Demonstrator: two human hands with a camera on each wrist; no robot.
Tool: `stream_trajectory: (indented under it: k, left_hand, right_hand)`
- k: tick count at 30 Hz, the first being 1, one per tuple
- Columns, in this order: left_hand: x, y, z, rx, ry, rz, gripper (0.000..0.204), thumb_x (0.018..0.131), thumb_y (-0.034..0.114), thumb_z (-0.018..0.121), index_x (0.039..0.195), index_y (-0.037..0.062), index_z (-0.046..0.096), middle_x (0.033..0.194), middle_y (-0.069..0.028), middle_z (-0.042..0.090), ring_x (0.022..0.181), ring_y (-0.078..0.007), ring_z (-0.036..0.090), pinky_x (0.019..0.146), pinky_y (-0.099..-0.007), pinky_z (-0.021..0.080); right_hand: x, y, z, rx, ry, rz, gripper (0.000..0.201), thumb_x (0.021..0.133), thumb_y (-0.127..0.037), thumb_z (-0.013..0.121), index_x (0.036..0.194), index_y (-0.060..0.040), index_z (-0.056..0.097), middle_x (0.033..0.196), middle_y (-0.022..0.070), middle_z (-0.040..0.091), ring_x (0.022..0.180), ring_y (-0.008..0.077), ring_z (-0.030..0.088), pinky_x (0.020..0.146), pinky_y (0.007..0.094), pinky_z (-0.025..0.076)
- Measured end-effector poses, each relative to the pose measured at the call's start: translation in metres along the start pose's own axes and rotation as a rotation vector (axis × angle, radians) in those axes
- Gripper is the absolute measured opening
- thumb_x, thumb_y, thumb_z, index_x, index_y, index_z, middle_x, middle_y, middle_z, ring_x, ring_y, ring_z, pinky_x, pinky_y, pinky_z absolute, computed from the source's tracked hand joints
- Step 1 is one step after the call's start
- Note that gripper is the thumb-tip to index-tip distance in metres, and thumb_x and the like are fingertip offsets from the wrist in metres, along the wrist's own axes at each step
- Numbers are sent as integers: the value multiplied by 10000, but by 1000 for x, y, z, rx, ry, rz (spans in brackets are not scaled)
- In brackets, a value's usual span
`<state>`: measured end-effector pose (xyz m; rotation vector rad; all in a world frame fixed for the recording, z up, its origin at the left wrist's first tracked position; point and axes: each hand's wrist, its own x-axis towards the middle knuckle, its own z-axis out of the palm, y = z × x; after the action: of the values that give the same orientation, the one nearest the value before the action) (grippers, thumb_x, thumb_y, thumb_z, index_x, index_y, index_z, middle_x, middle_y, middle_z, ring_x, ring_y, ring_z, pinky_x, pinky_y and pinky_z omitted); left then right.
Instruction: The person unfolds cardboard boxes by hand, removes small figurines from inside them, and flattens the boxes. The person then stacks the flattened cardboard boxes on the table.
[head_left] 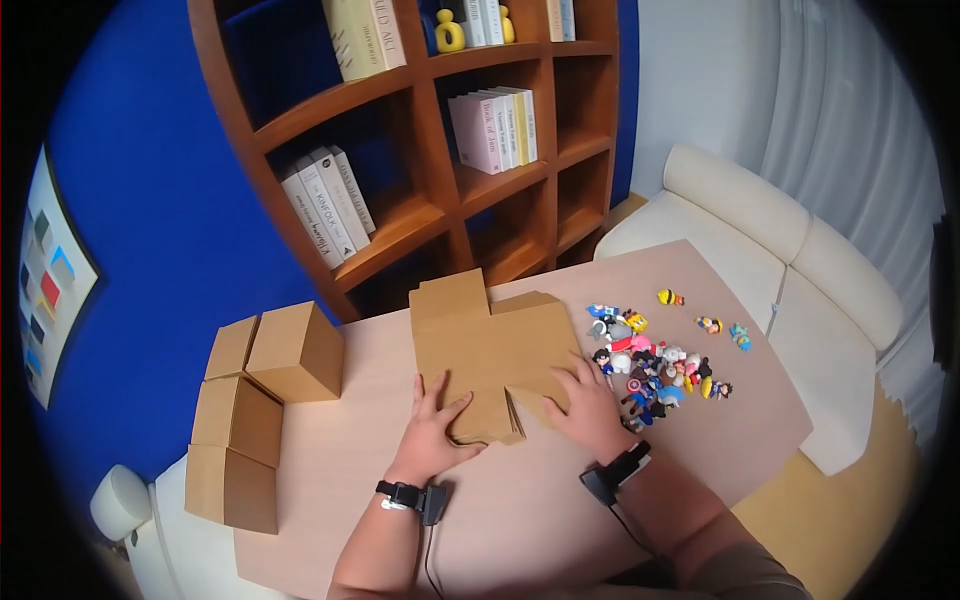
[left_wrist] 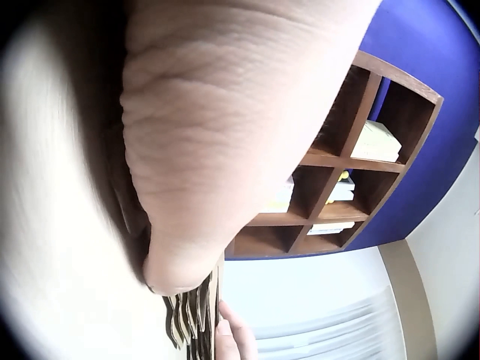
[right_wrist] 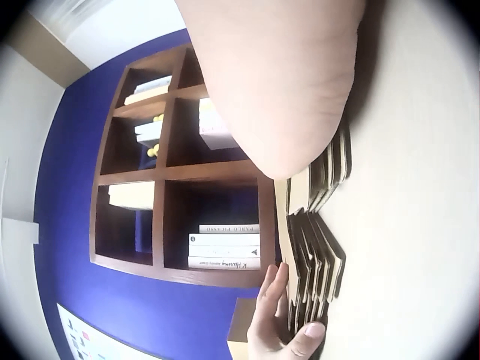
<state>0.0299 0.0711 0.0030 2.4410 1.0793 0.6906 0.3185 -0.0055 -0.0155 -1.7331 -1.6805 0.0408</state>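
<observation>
A stack of flat, unfolded cardboard box blanks (head_left: 490, 345) lies on the table, its layered edges (right_wrist: 319, 255) showing in the right wrist view. My left hand (head_left: 432, 438) rests on the stack's near left part with fingers spread, the thumb toward the front flap. On the near right side my right hand (head_left: 590, 415) touches the stack, its fingers extended along the edge. The palm heel fills much of each wrist view and hides part of the stack. In the right wrist view the left hand's fingertips and thumb (right_wrist: 306, 339) lie at the layered edges.
Several folded cardboard boxes (head_left: 235, 420) stand along the table's left side. A pile of small toy figures (head_left: 655, 370) lies right of the stack, a few apart near the table's right edge. Behind the table stands a wooden bookshelf (head_left: 425, 130); a white sofa (head_left: 740, 260) is at the right.
</observation>
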Motion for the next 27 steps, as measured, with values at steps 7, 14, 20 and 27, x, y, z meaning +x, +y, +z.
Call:
stream_trajectory:
  k: [7, 14, 20, 27]
  left_hand:
    - [-1, -2, 3, 32, 29, 44, 811, 627, 375, 945, 1363, 126, 713, 1623, -277, 385, 1550, -547, 219, 1303, -571, 181]
    - [-2, -33, 18, -86, 145, 31, 518, 771, 334, 876, 1243, 140, 787, 1503, -169, 585, 1504, -463, 328, 1275, -539, 256]
    - [-1, -40, 24, -61, 191, -40, 280, 879, 216, 781, 1149, 165, 836, 1445, -113, 648, 1473, -425, 378, 1256, -508, 302]
    - [3, -41, 27, -18, 195, -51, 292, 873, 162, 746, 1151, 148, 834, 1428, -109, 665, 1465, -412, 407, 1249, -483, 328]
  right_hand:
    - [-4, 1, 1, 9, 39, 6, 489, 885, -320, 766, 1301, -76, 684, 1466, 196, 540, 1341, 409, 531, 1103, 483, 475]
    - [-8, -1, 1, -23, 35, 15, 451, 898, -339, 751, 1250, -63, 689, 1429, 196, 564, 1294, 413, 565, 1079, 488, 493]
    - [-8, 3, 11, -71, 54, -14, 444, 917, -373, 721, 1241, -73, 672, 1402, 179, 555, 1304, 384, 558, 1048, 506, 517]
    - [-7, 1, -2, -39, -24, 65, 444, 925, -400, 707, 1248, -98, 668, 1401, 145, 562, 1300, 349, 569, 1020, 508, 539]
